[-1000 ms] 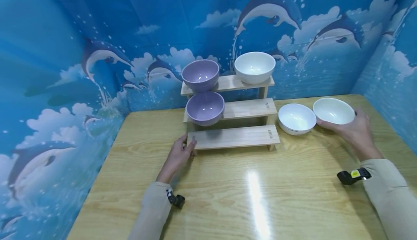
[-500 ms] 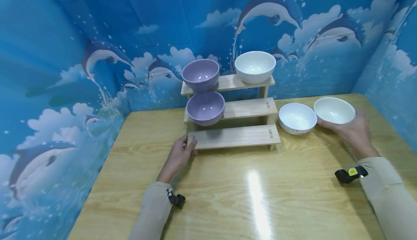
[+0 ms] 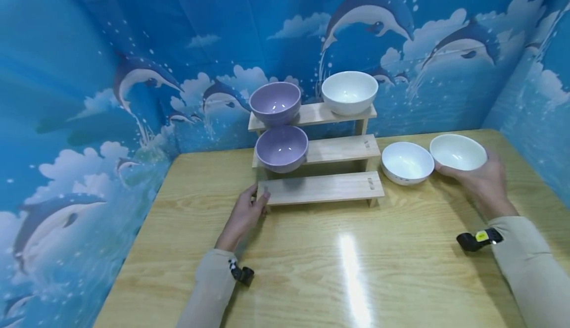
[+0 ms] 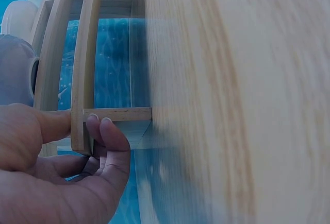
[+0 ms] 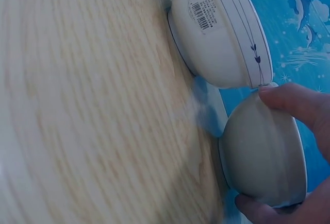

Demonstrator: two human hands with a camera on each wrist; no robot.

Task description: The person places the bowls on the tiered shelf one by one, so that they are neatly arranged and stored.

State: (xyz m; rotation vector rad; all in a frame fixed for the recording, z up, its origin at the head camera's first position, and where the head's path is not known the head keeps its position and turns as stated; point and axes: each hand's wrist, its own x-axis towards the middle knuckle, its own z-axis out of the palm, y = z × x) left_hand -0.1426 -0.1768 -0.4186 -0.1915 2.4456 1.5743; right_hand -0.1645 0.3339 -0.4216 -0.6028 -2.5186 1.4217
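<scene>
Left of the middle of the desk (image 3: 307,268), the left hand (image 3: 242,215) pinches the left end of the lowest step of a wooden stand (image 3: 322,188), thumb above and fingers curled beneath; a light, steady hold should be enough, since a tug could upset the bowls above. The stand is near the desk's back edge, bearing a purple bowl (image 3: 282,150) on its middle step, with another purple bowl (image 3: 275,103) and a white bowl (image 3: 349,94) on top. Right of it, a patterned bowl (image 3: 407,164) stands on the desk; its barcode sticker (image 5: 203,11) carries print too small to read. Just beside it, towards the back right corner, the right hand (image 3: 483,184) grips a plain white bowl (image 3: 457,152) between thumb and fingers. Keeping it level and the thumb clear of the neighbouring rim would seem wise; whether its foot touches the desk I cannot tell. The yellow tag (image 3: 482,235) at the right wrist is also unreadable.
</scene>
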